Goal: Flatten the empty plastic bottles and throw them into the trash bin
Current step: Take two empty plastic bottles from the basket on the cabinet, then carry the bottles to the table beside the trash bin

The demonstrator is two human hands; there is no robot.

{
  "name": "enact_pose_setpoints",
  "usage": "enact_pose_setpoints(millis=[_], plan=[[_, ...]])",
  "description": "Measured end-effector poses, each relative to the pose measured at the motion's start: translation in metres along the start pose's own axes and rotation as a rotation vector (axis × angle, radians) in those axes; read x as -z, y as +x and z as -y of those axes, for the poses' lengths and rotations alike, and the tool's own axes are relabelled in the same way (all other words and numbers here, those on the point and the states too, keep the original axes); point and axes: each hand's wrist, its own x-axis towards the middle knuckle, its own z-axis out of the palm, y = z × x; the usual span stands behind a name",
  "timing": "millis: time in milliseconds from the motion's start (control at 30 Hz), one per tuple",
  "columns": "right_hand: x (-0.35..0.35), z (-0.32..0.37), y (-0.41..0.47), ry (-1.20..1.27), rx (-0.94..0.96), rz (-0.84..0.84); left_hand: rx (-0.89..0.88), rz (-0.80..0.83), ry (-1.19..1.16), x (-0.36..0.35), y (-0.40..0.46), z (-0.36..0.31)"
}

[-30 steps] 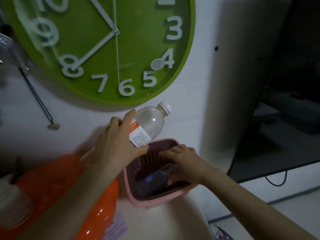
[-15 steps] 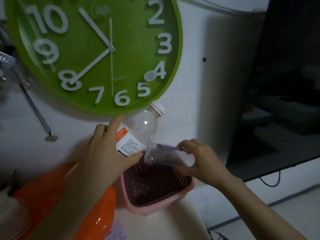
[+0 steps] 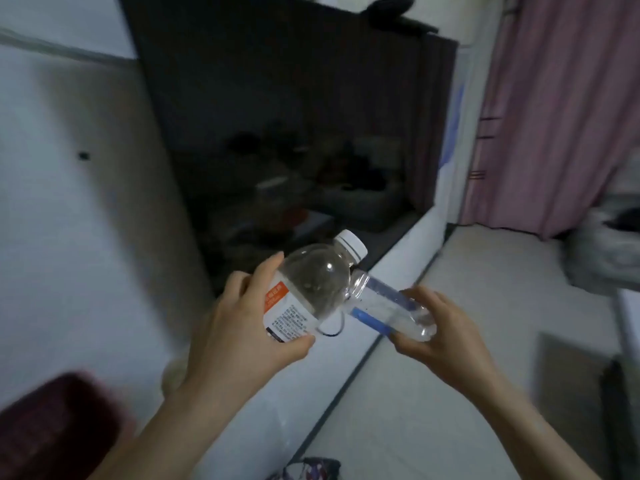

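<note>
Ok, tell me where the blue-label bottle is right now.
In the head view, the blue-label bottle is held in the right hand, right of centre, its neck end against the capped bottle in the left hand.

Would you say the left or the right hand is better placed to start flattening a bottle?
Probably the right hand: its thin blue-labelled bottle looks soft and uncapped, so it should crush easily. The left hand holds a rounder bottle with its white cap on.
</note>
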Motion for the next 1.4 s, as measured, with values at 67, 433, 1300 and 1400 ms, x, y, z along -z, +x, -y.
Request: enact_pose_setpoints(millis=[67,433,1300,1400], plan=[[0.032,-0.043,-0.001,-0.013,-0.051,-0.057,-0.049,0.064,-0.05,-0.037,0.023,-0.039],[0.207,-0.264,0.019,-0.176,-0.32,-0.218,-0.284,0.253,-0.21,-0.24,0.144,-0.28],[0.397,-0.716,0.256,-0.31,-0.962,-0.667,-0.832,0.636,-0.294,-0.702,0.545,-0.696],[0.414,-0.781,0.264,-0.329,-1.037,-0.708,-0.884,0.66,-0.285,-0.762,0.58,-0.744]])
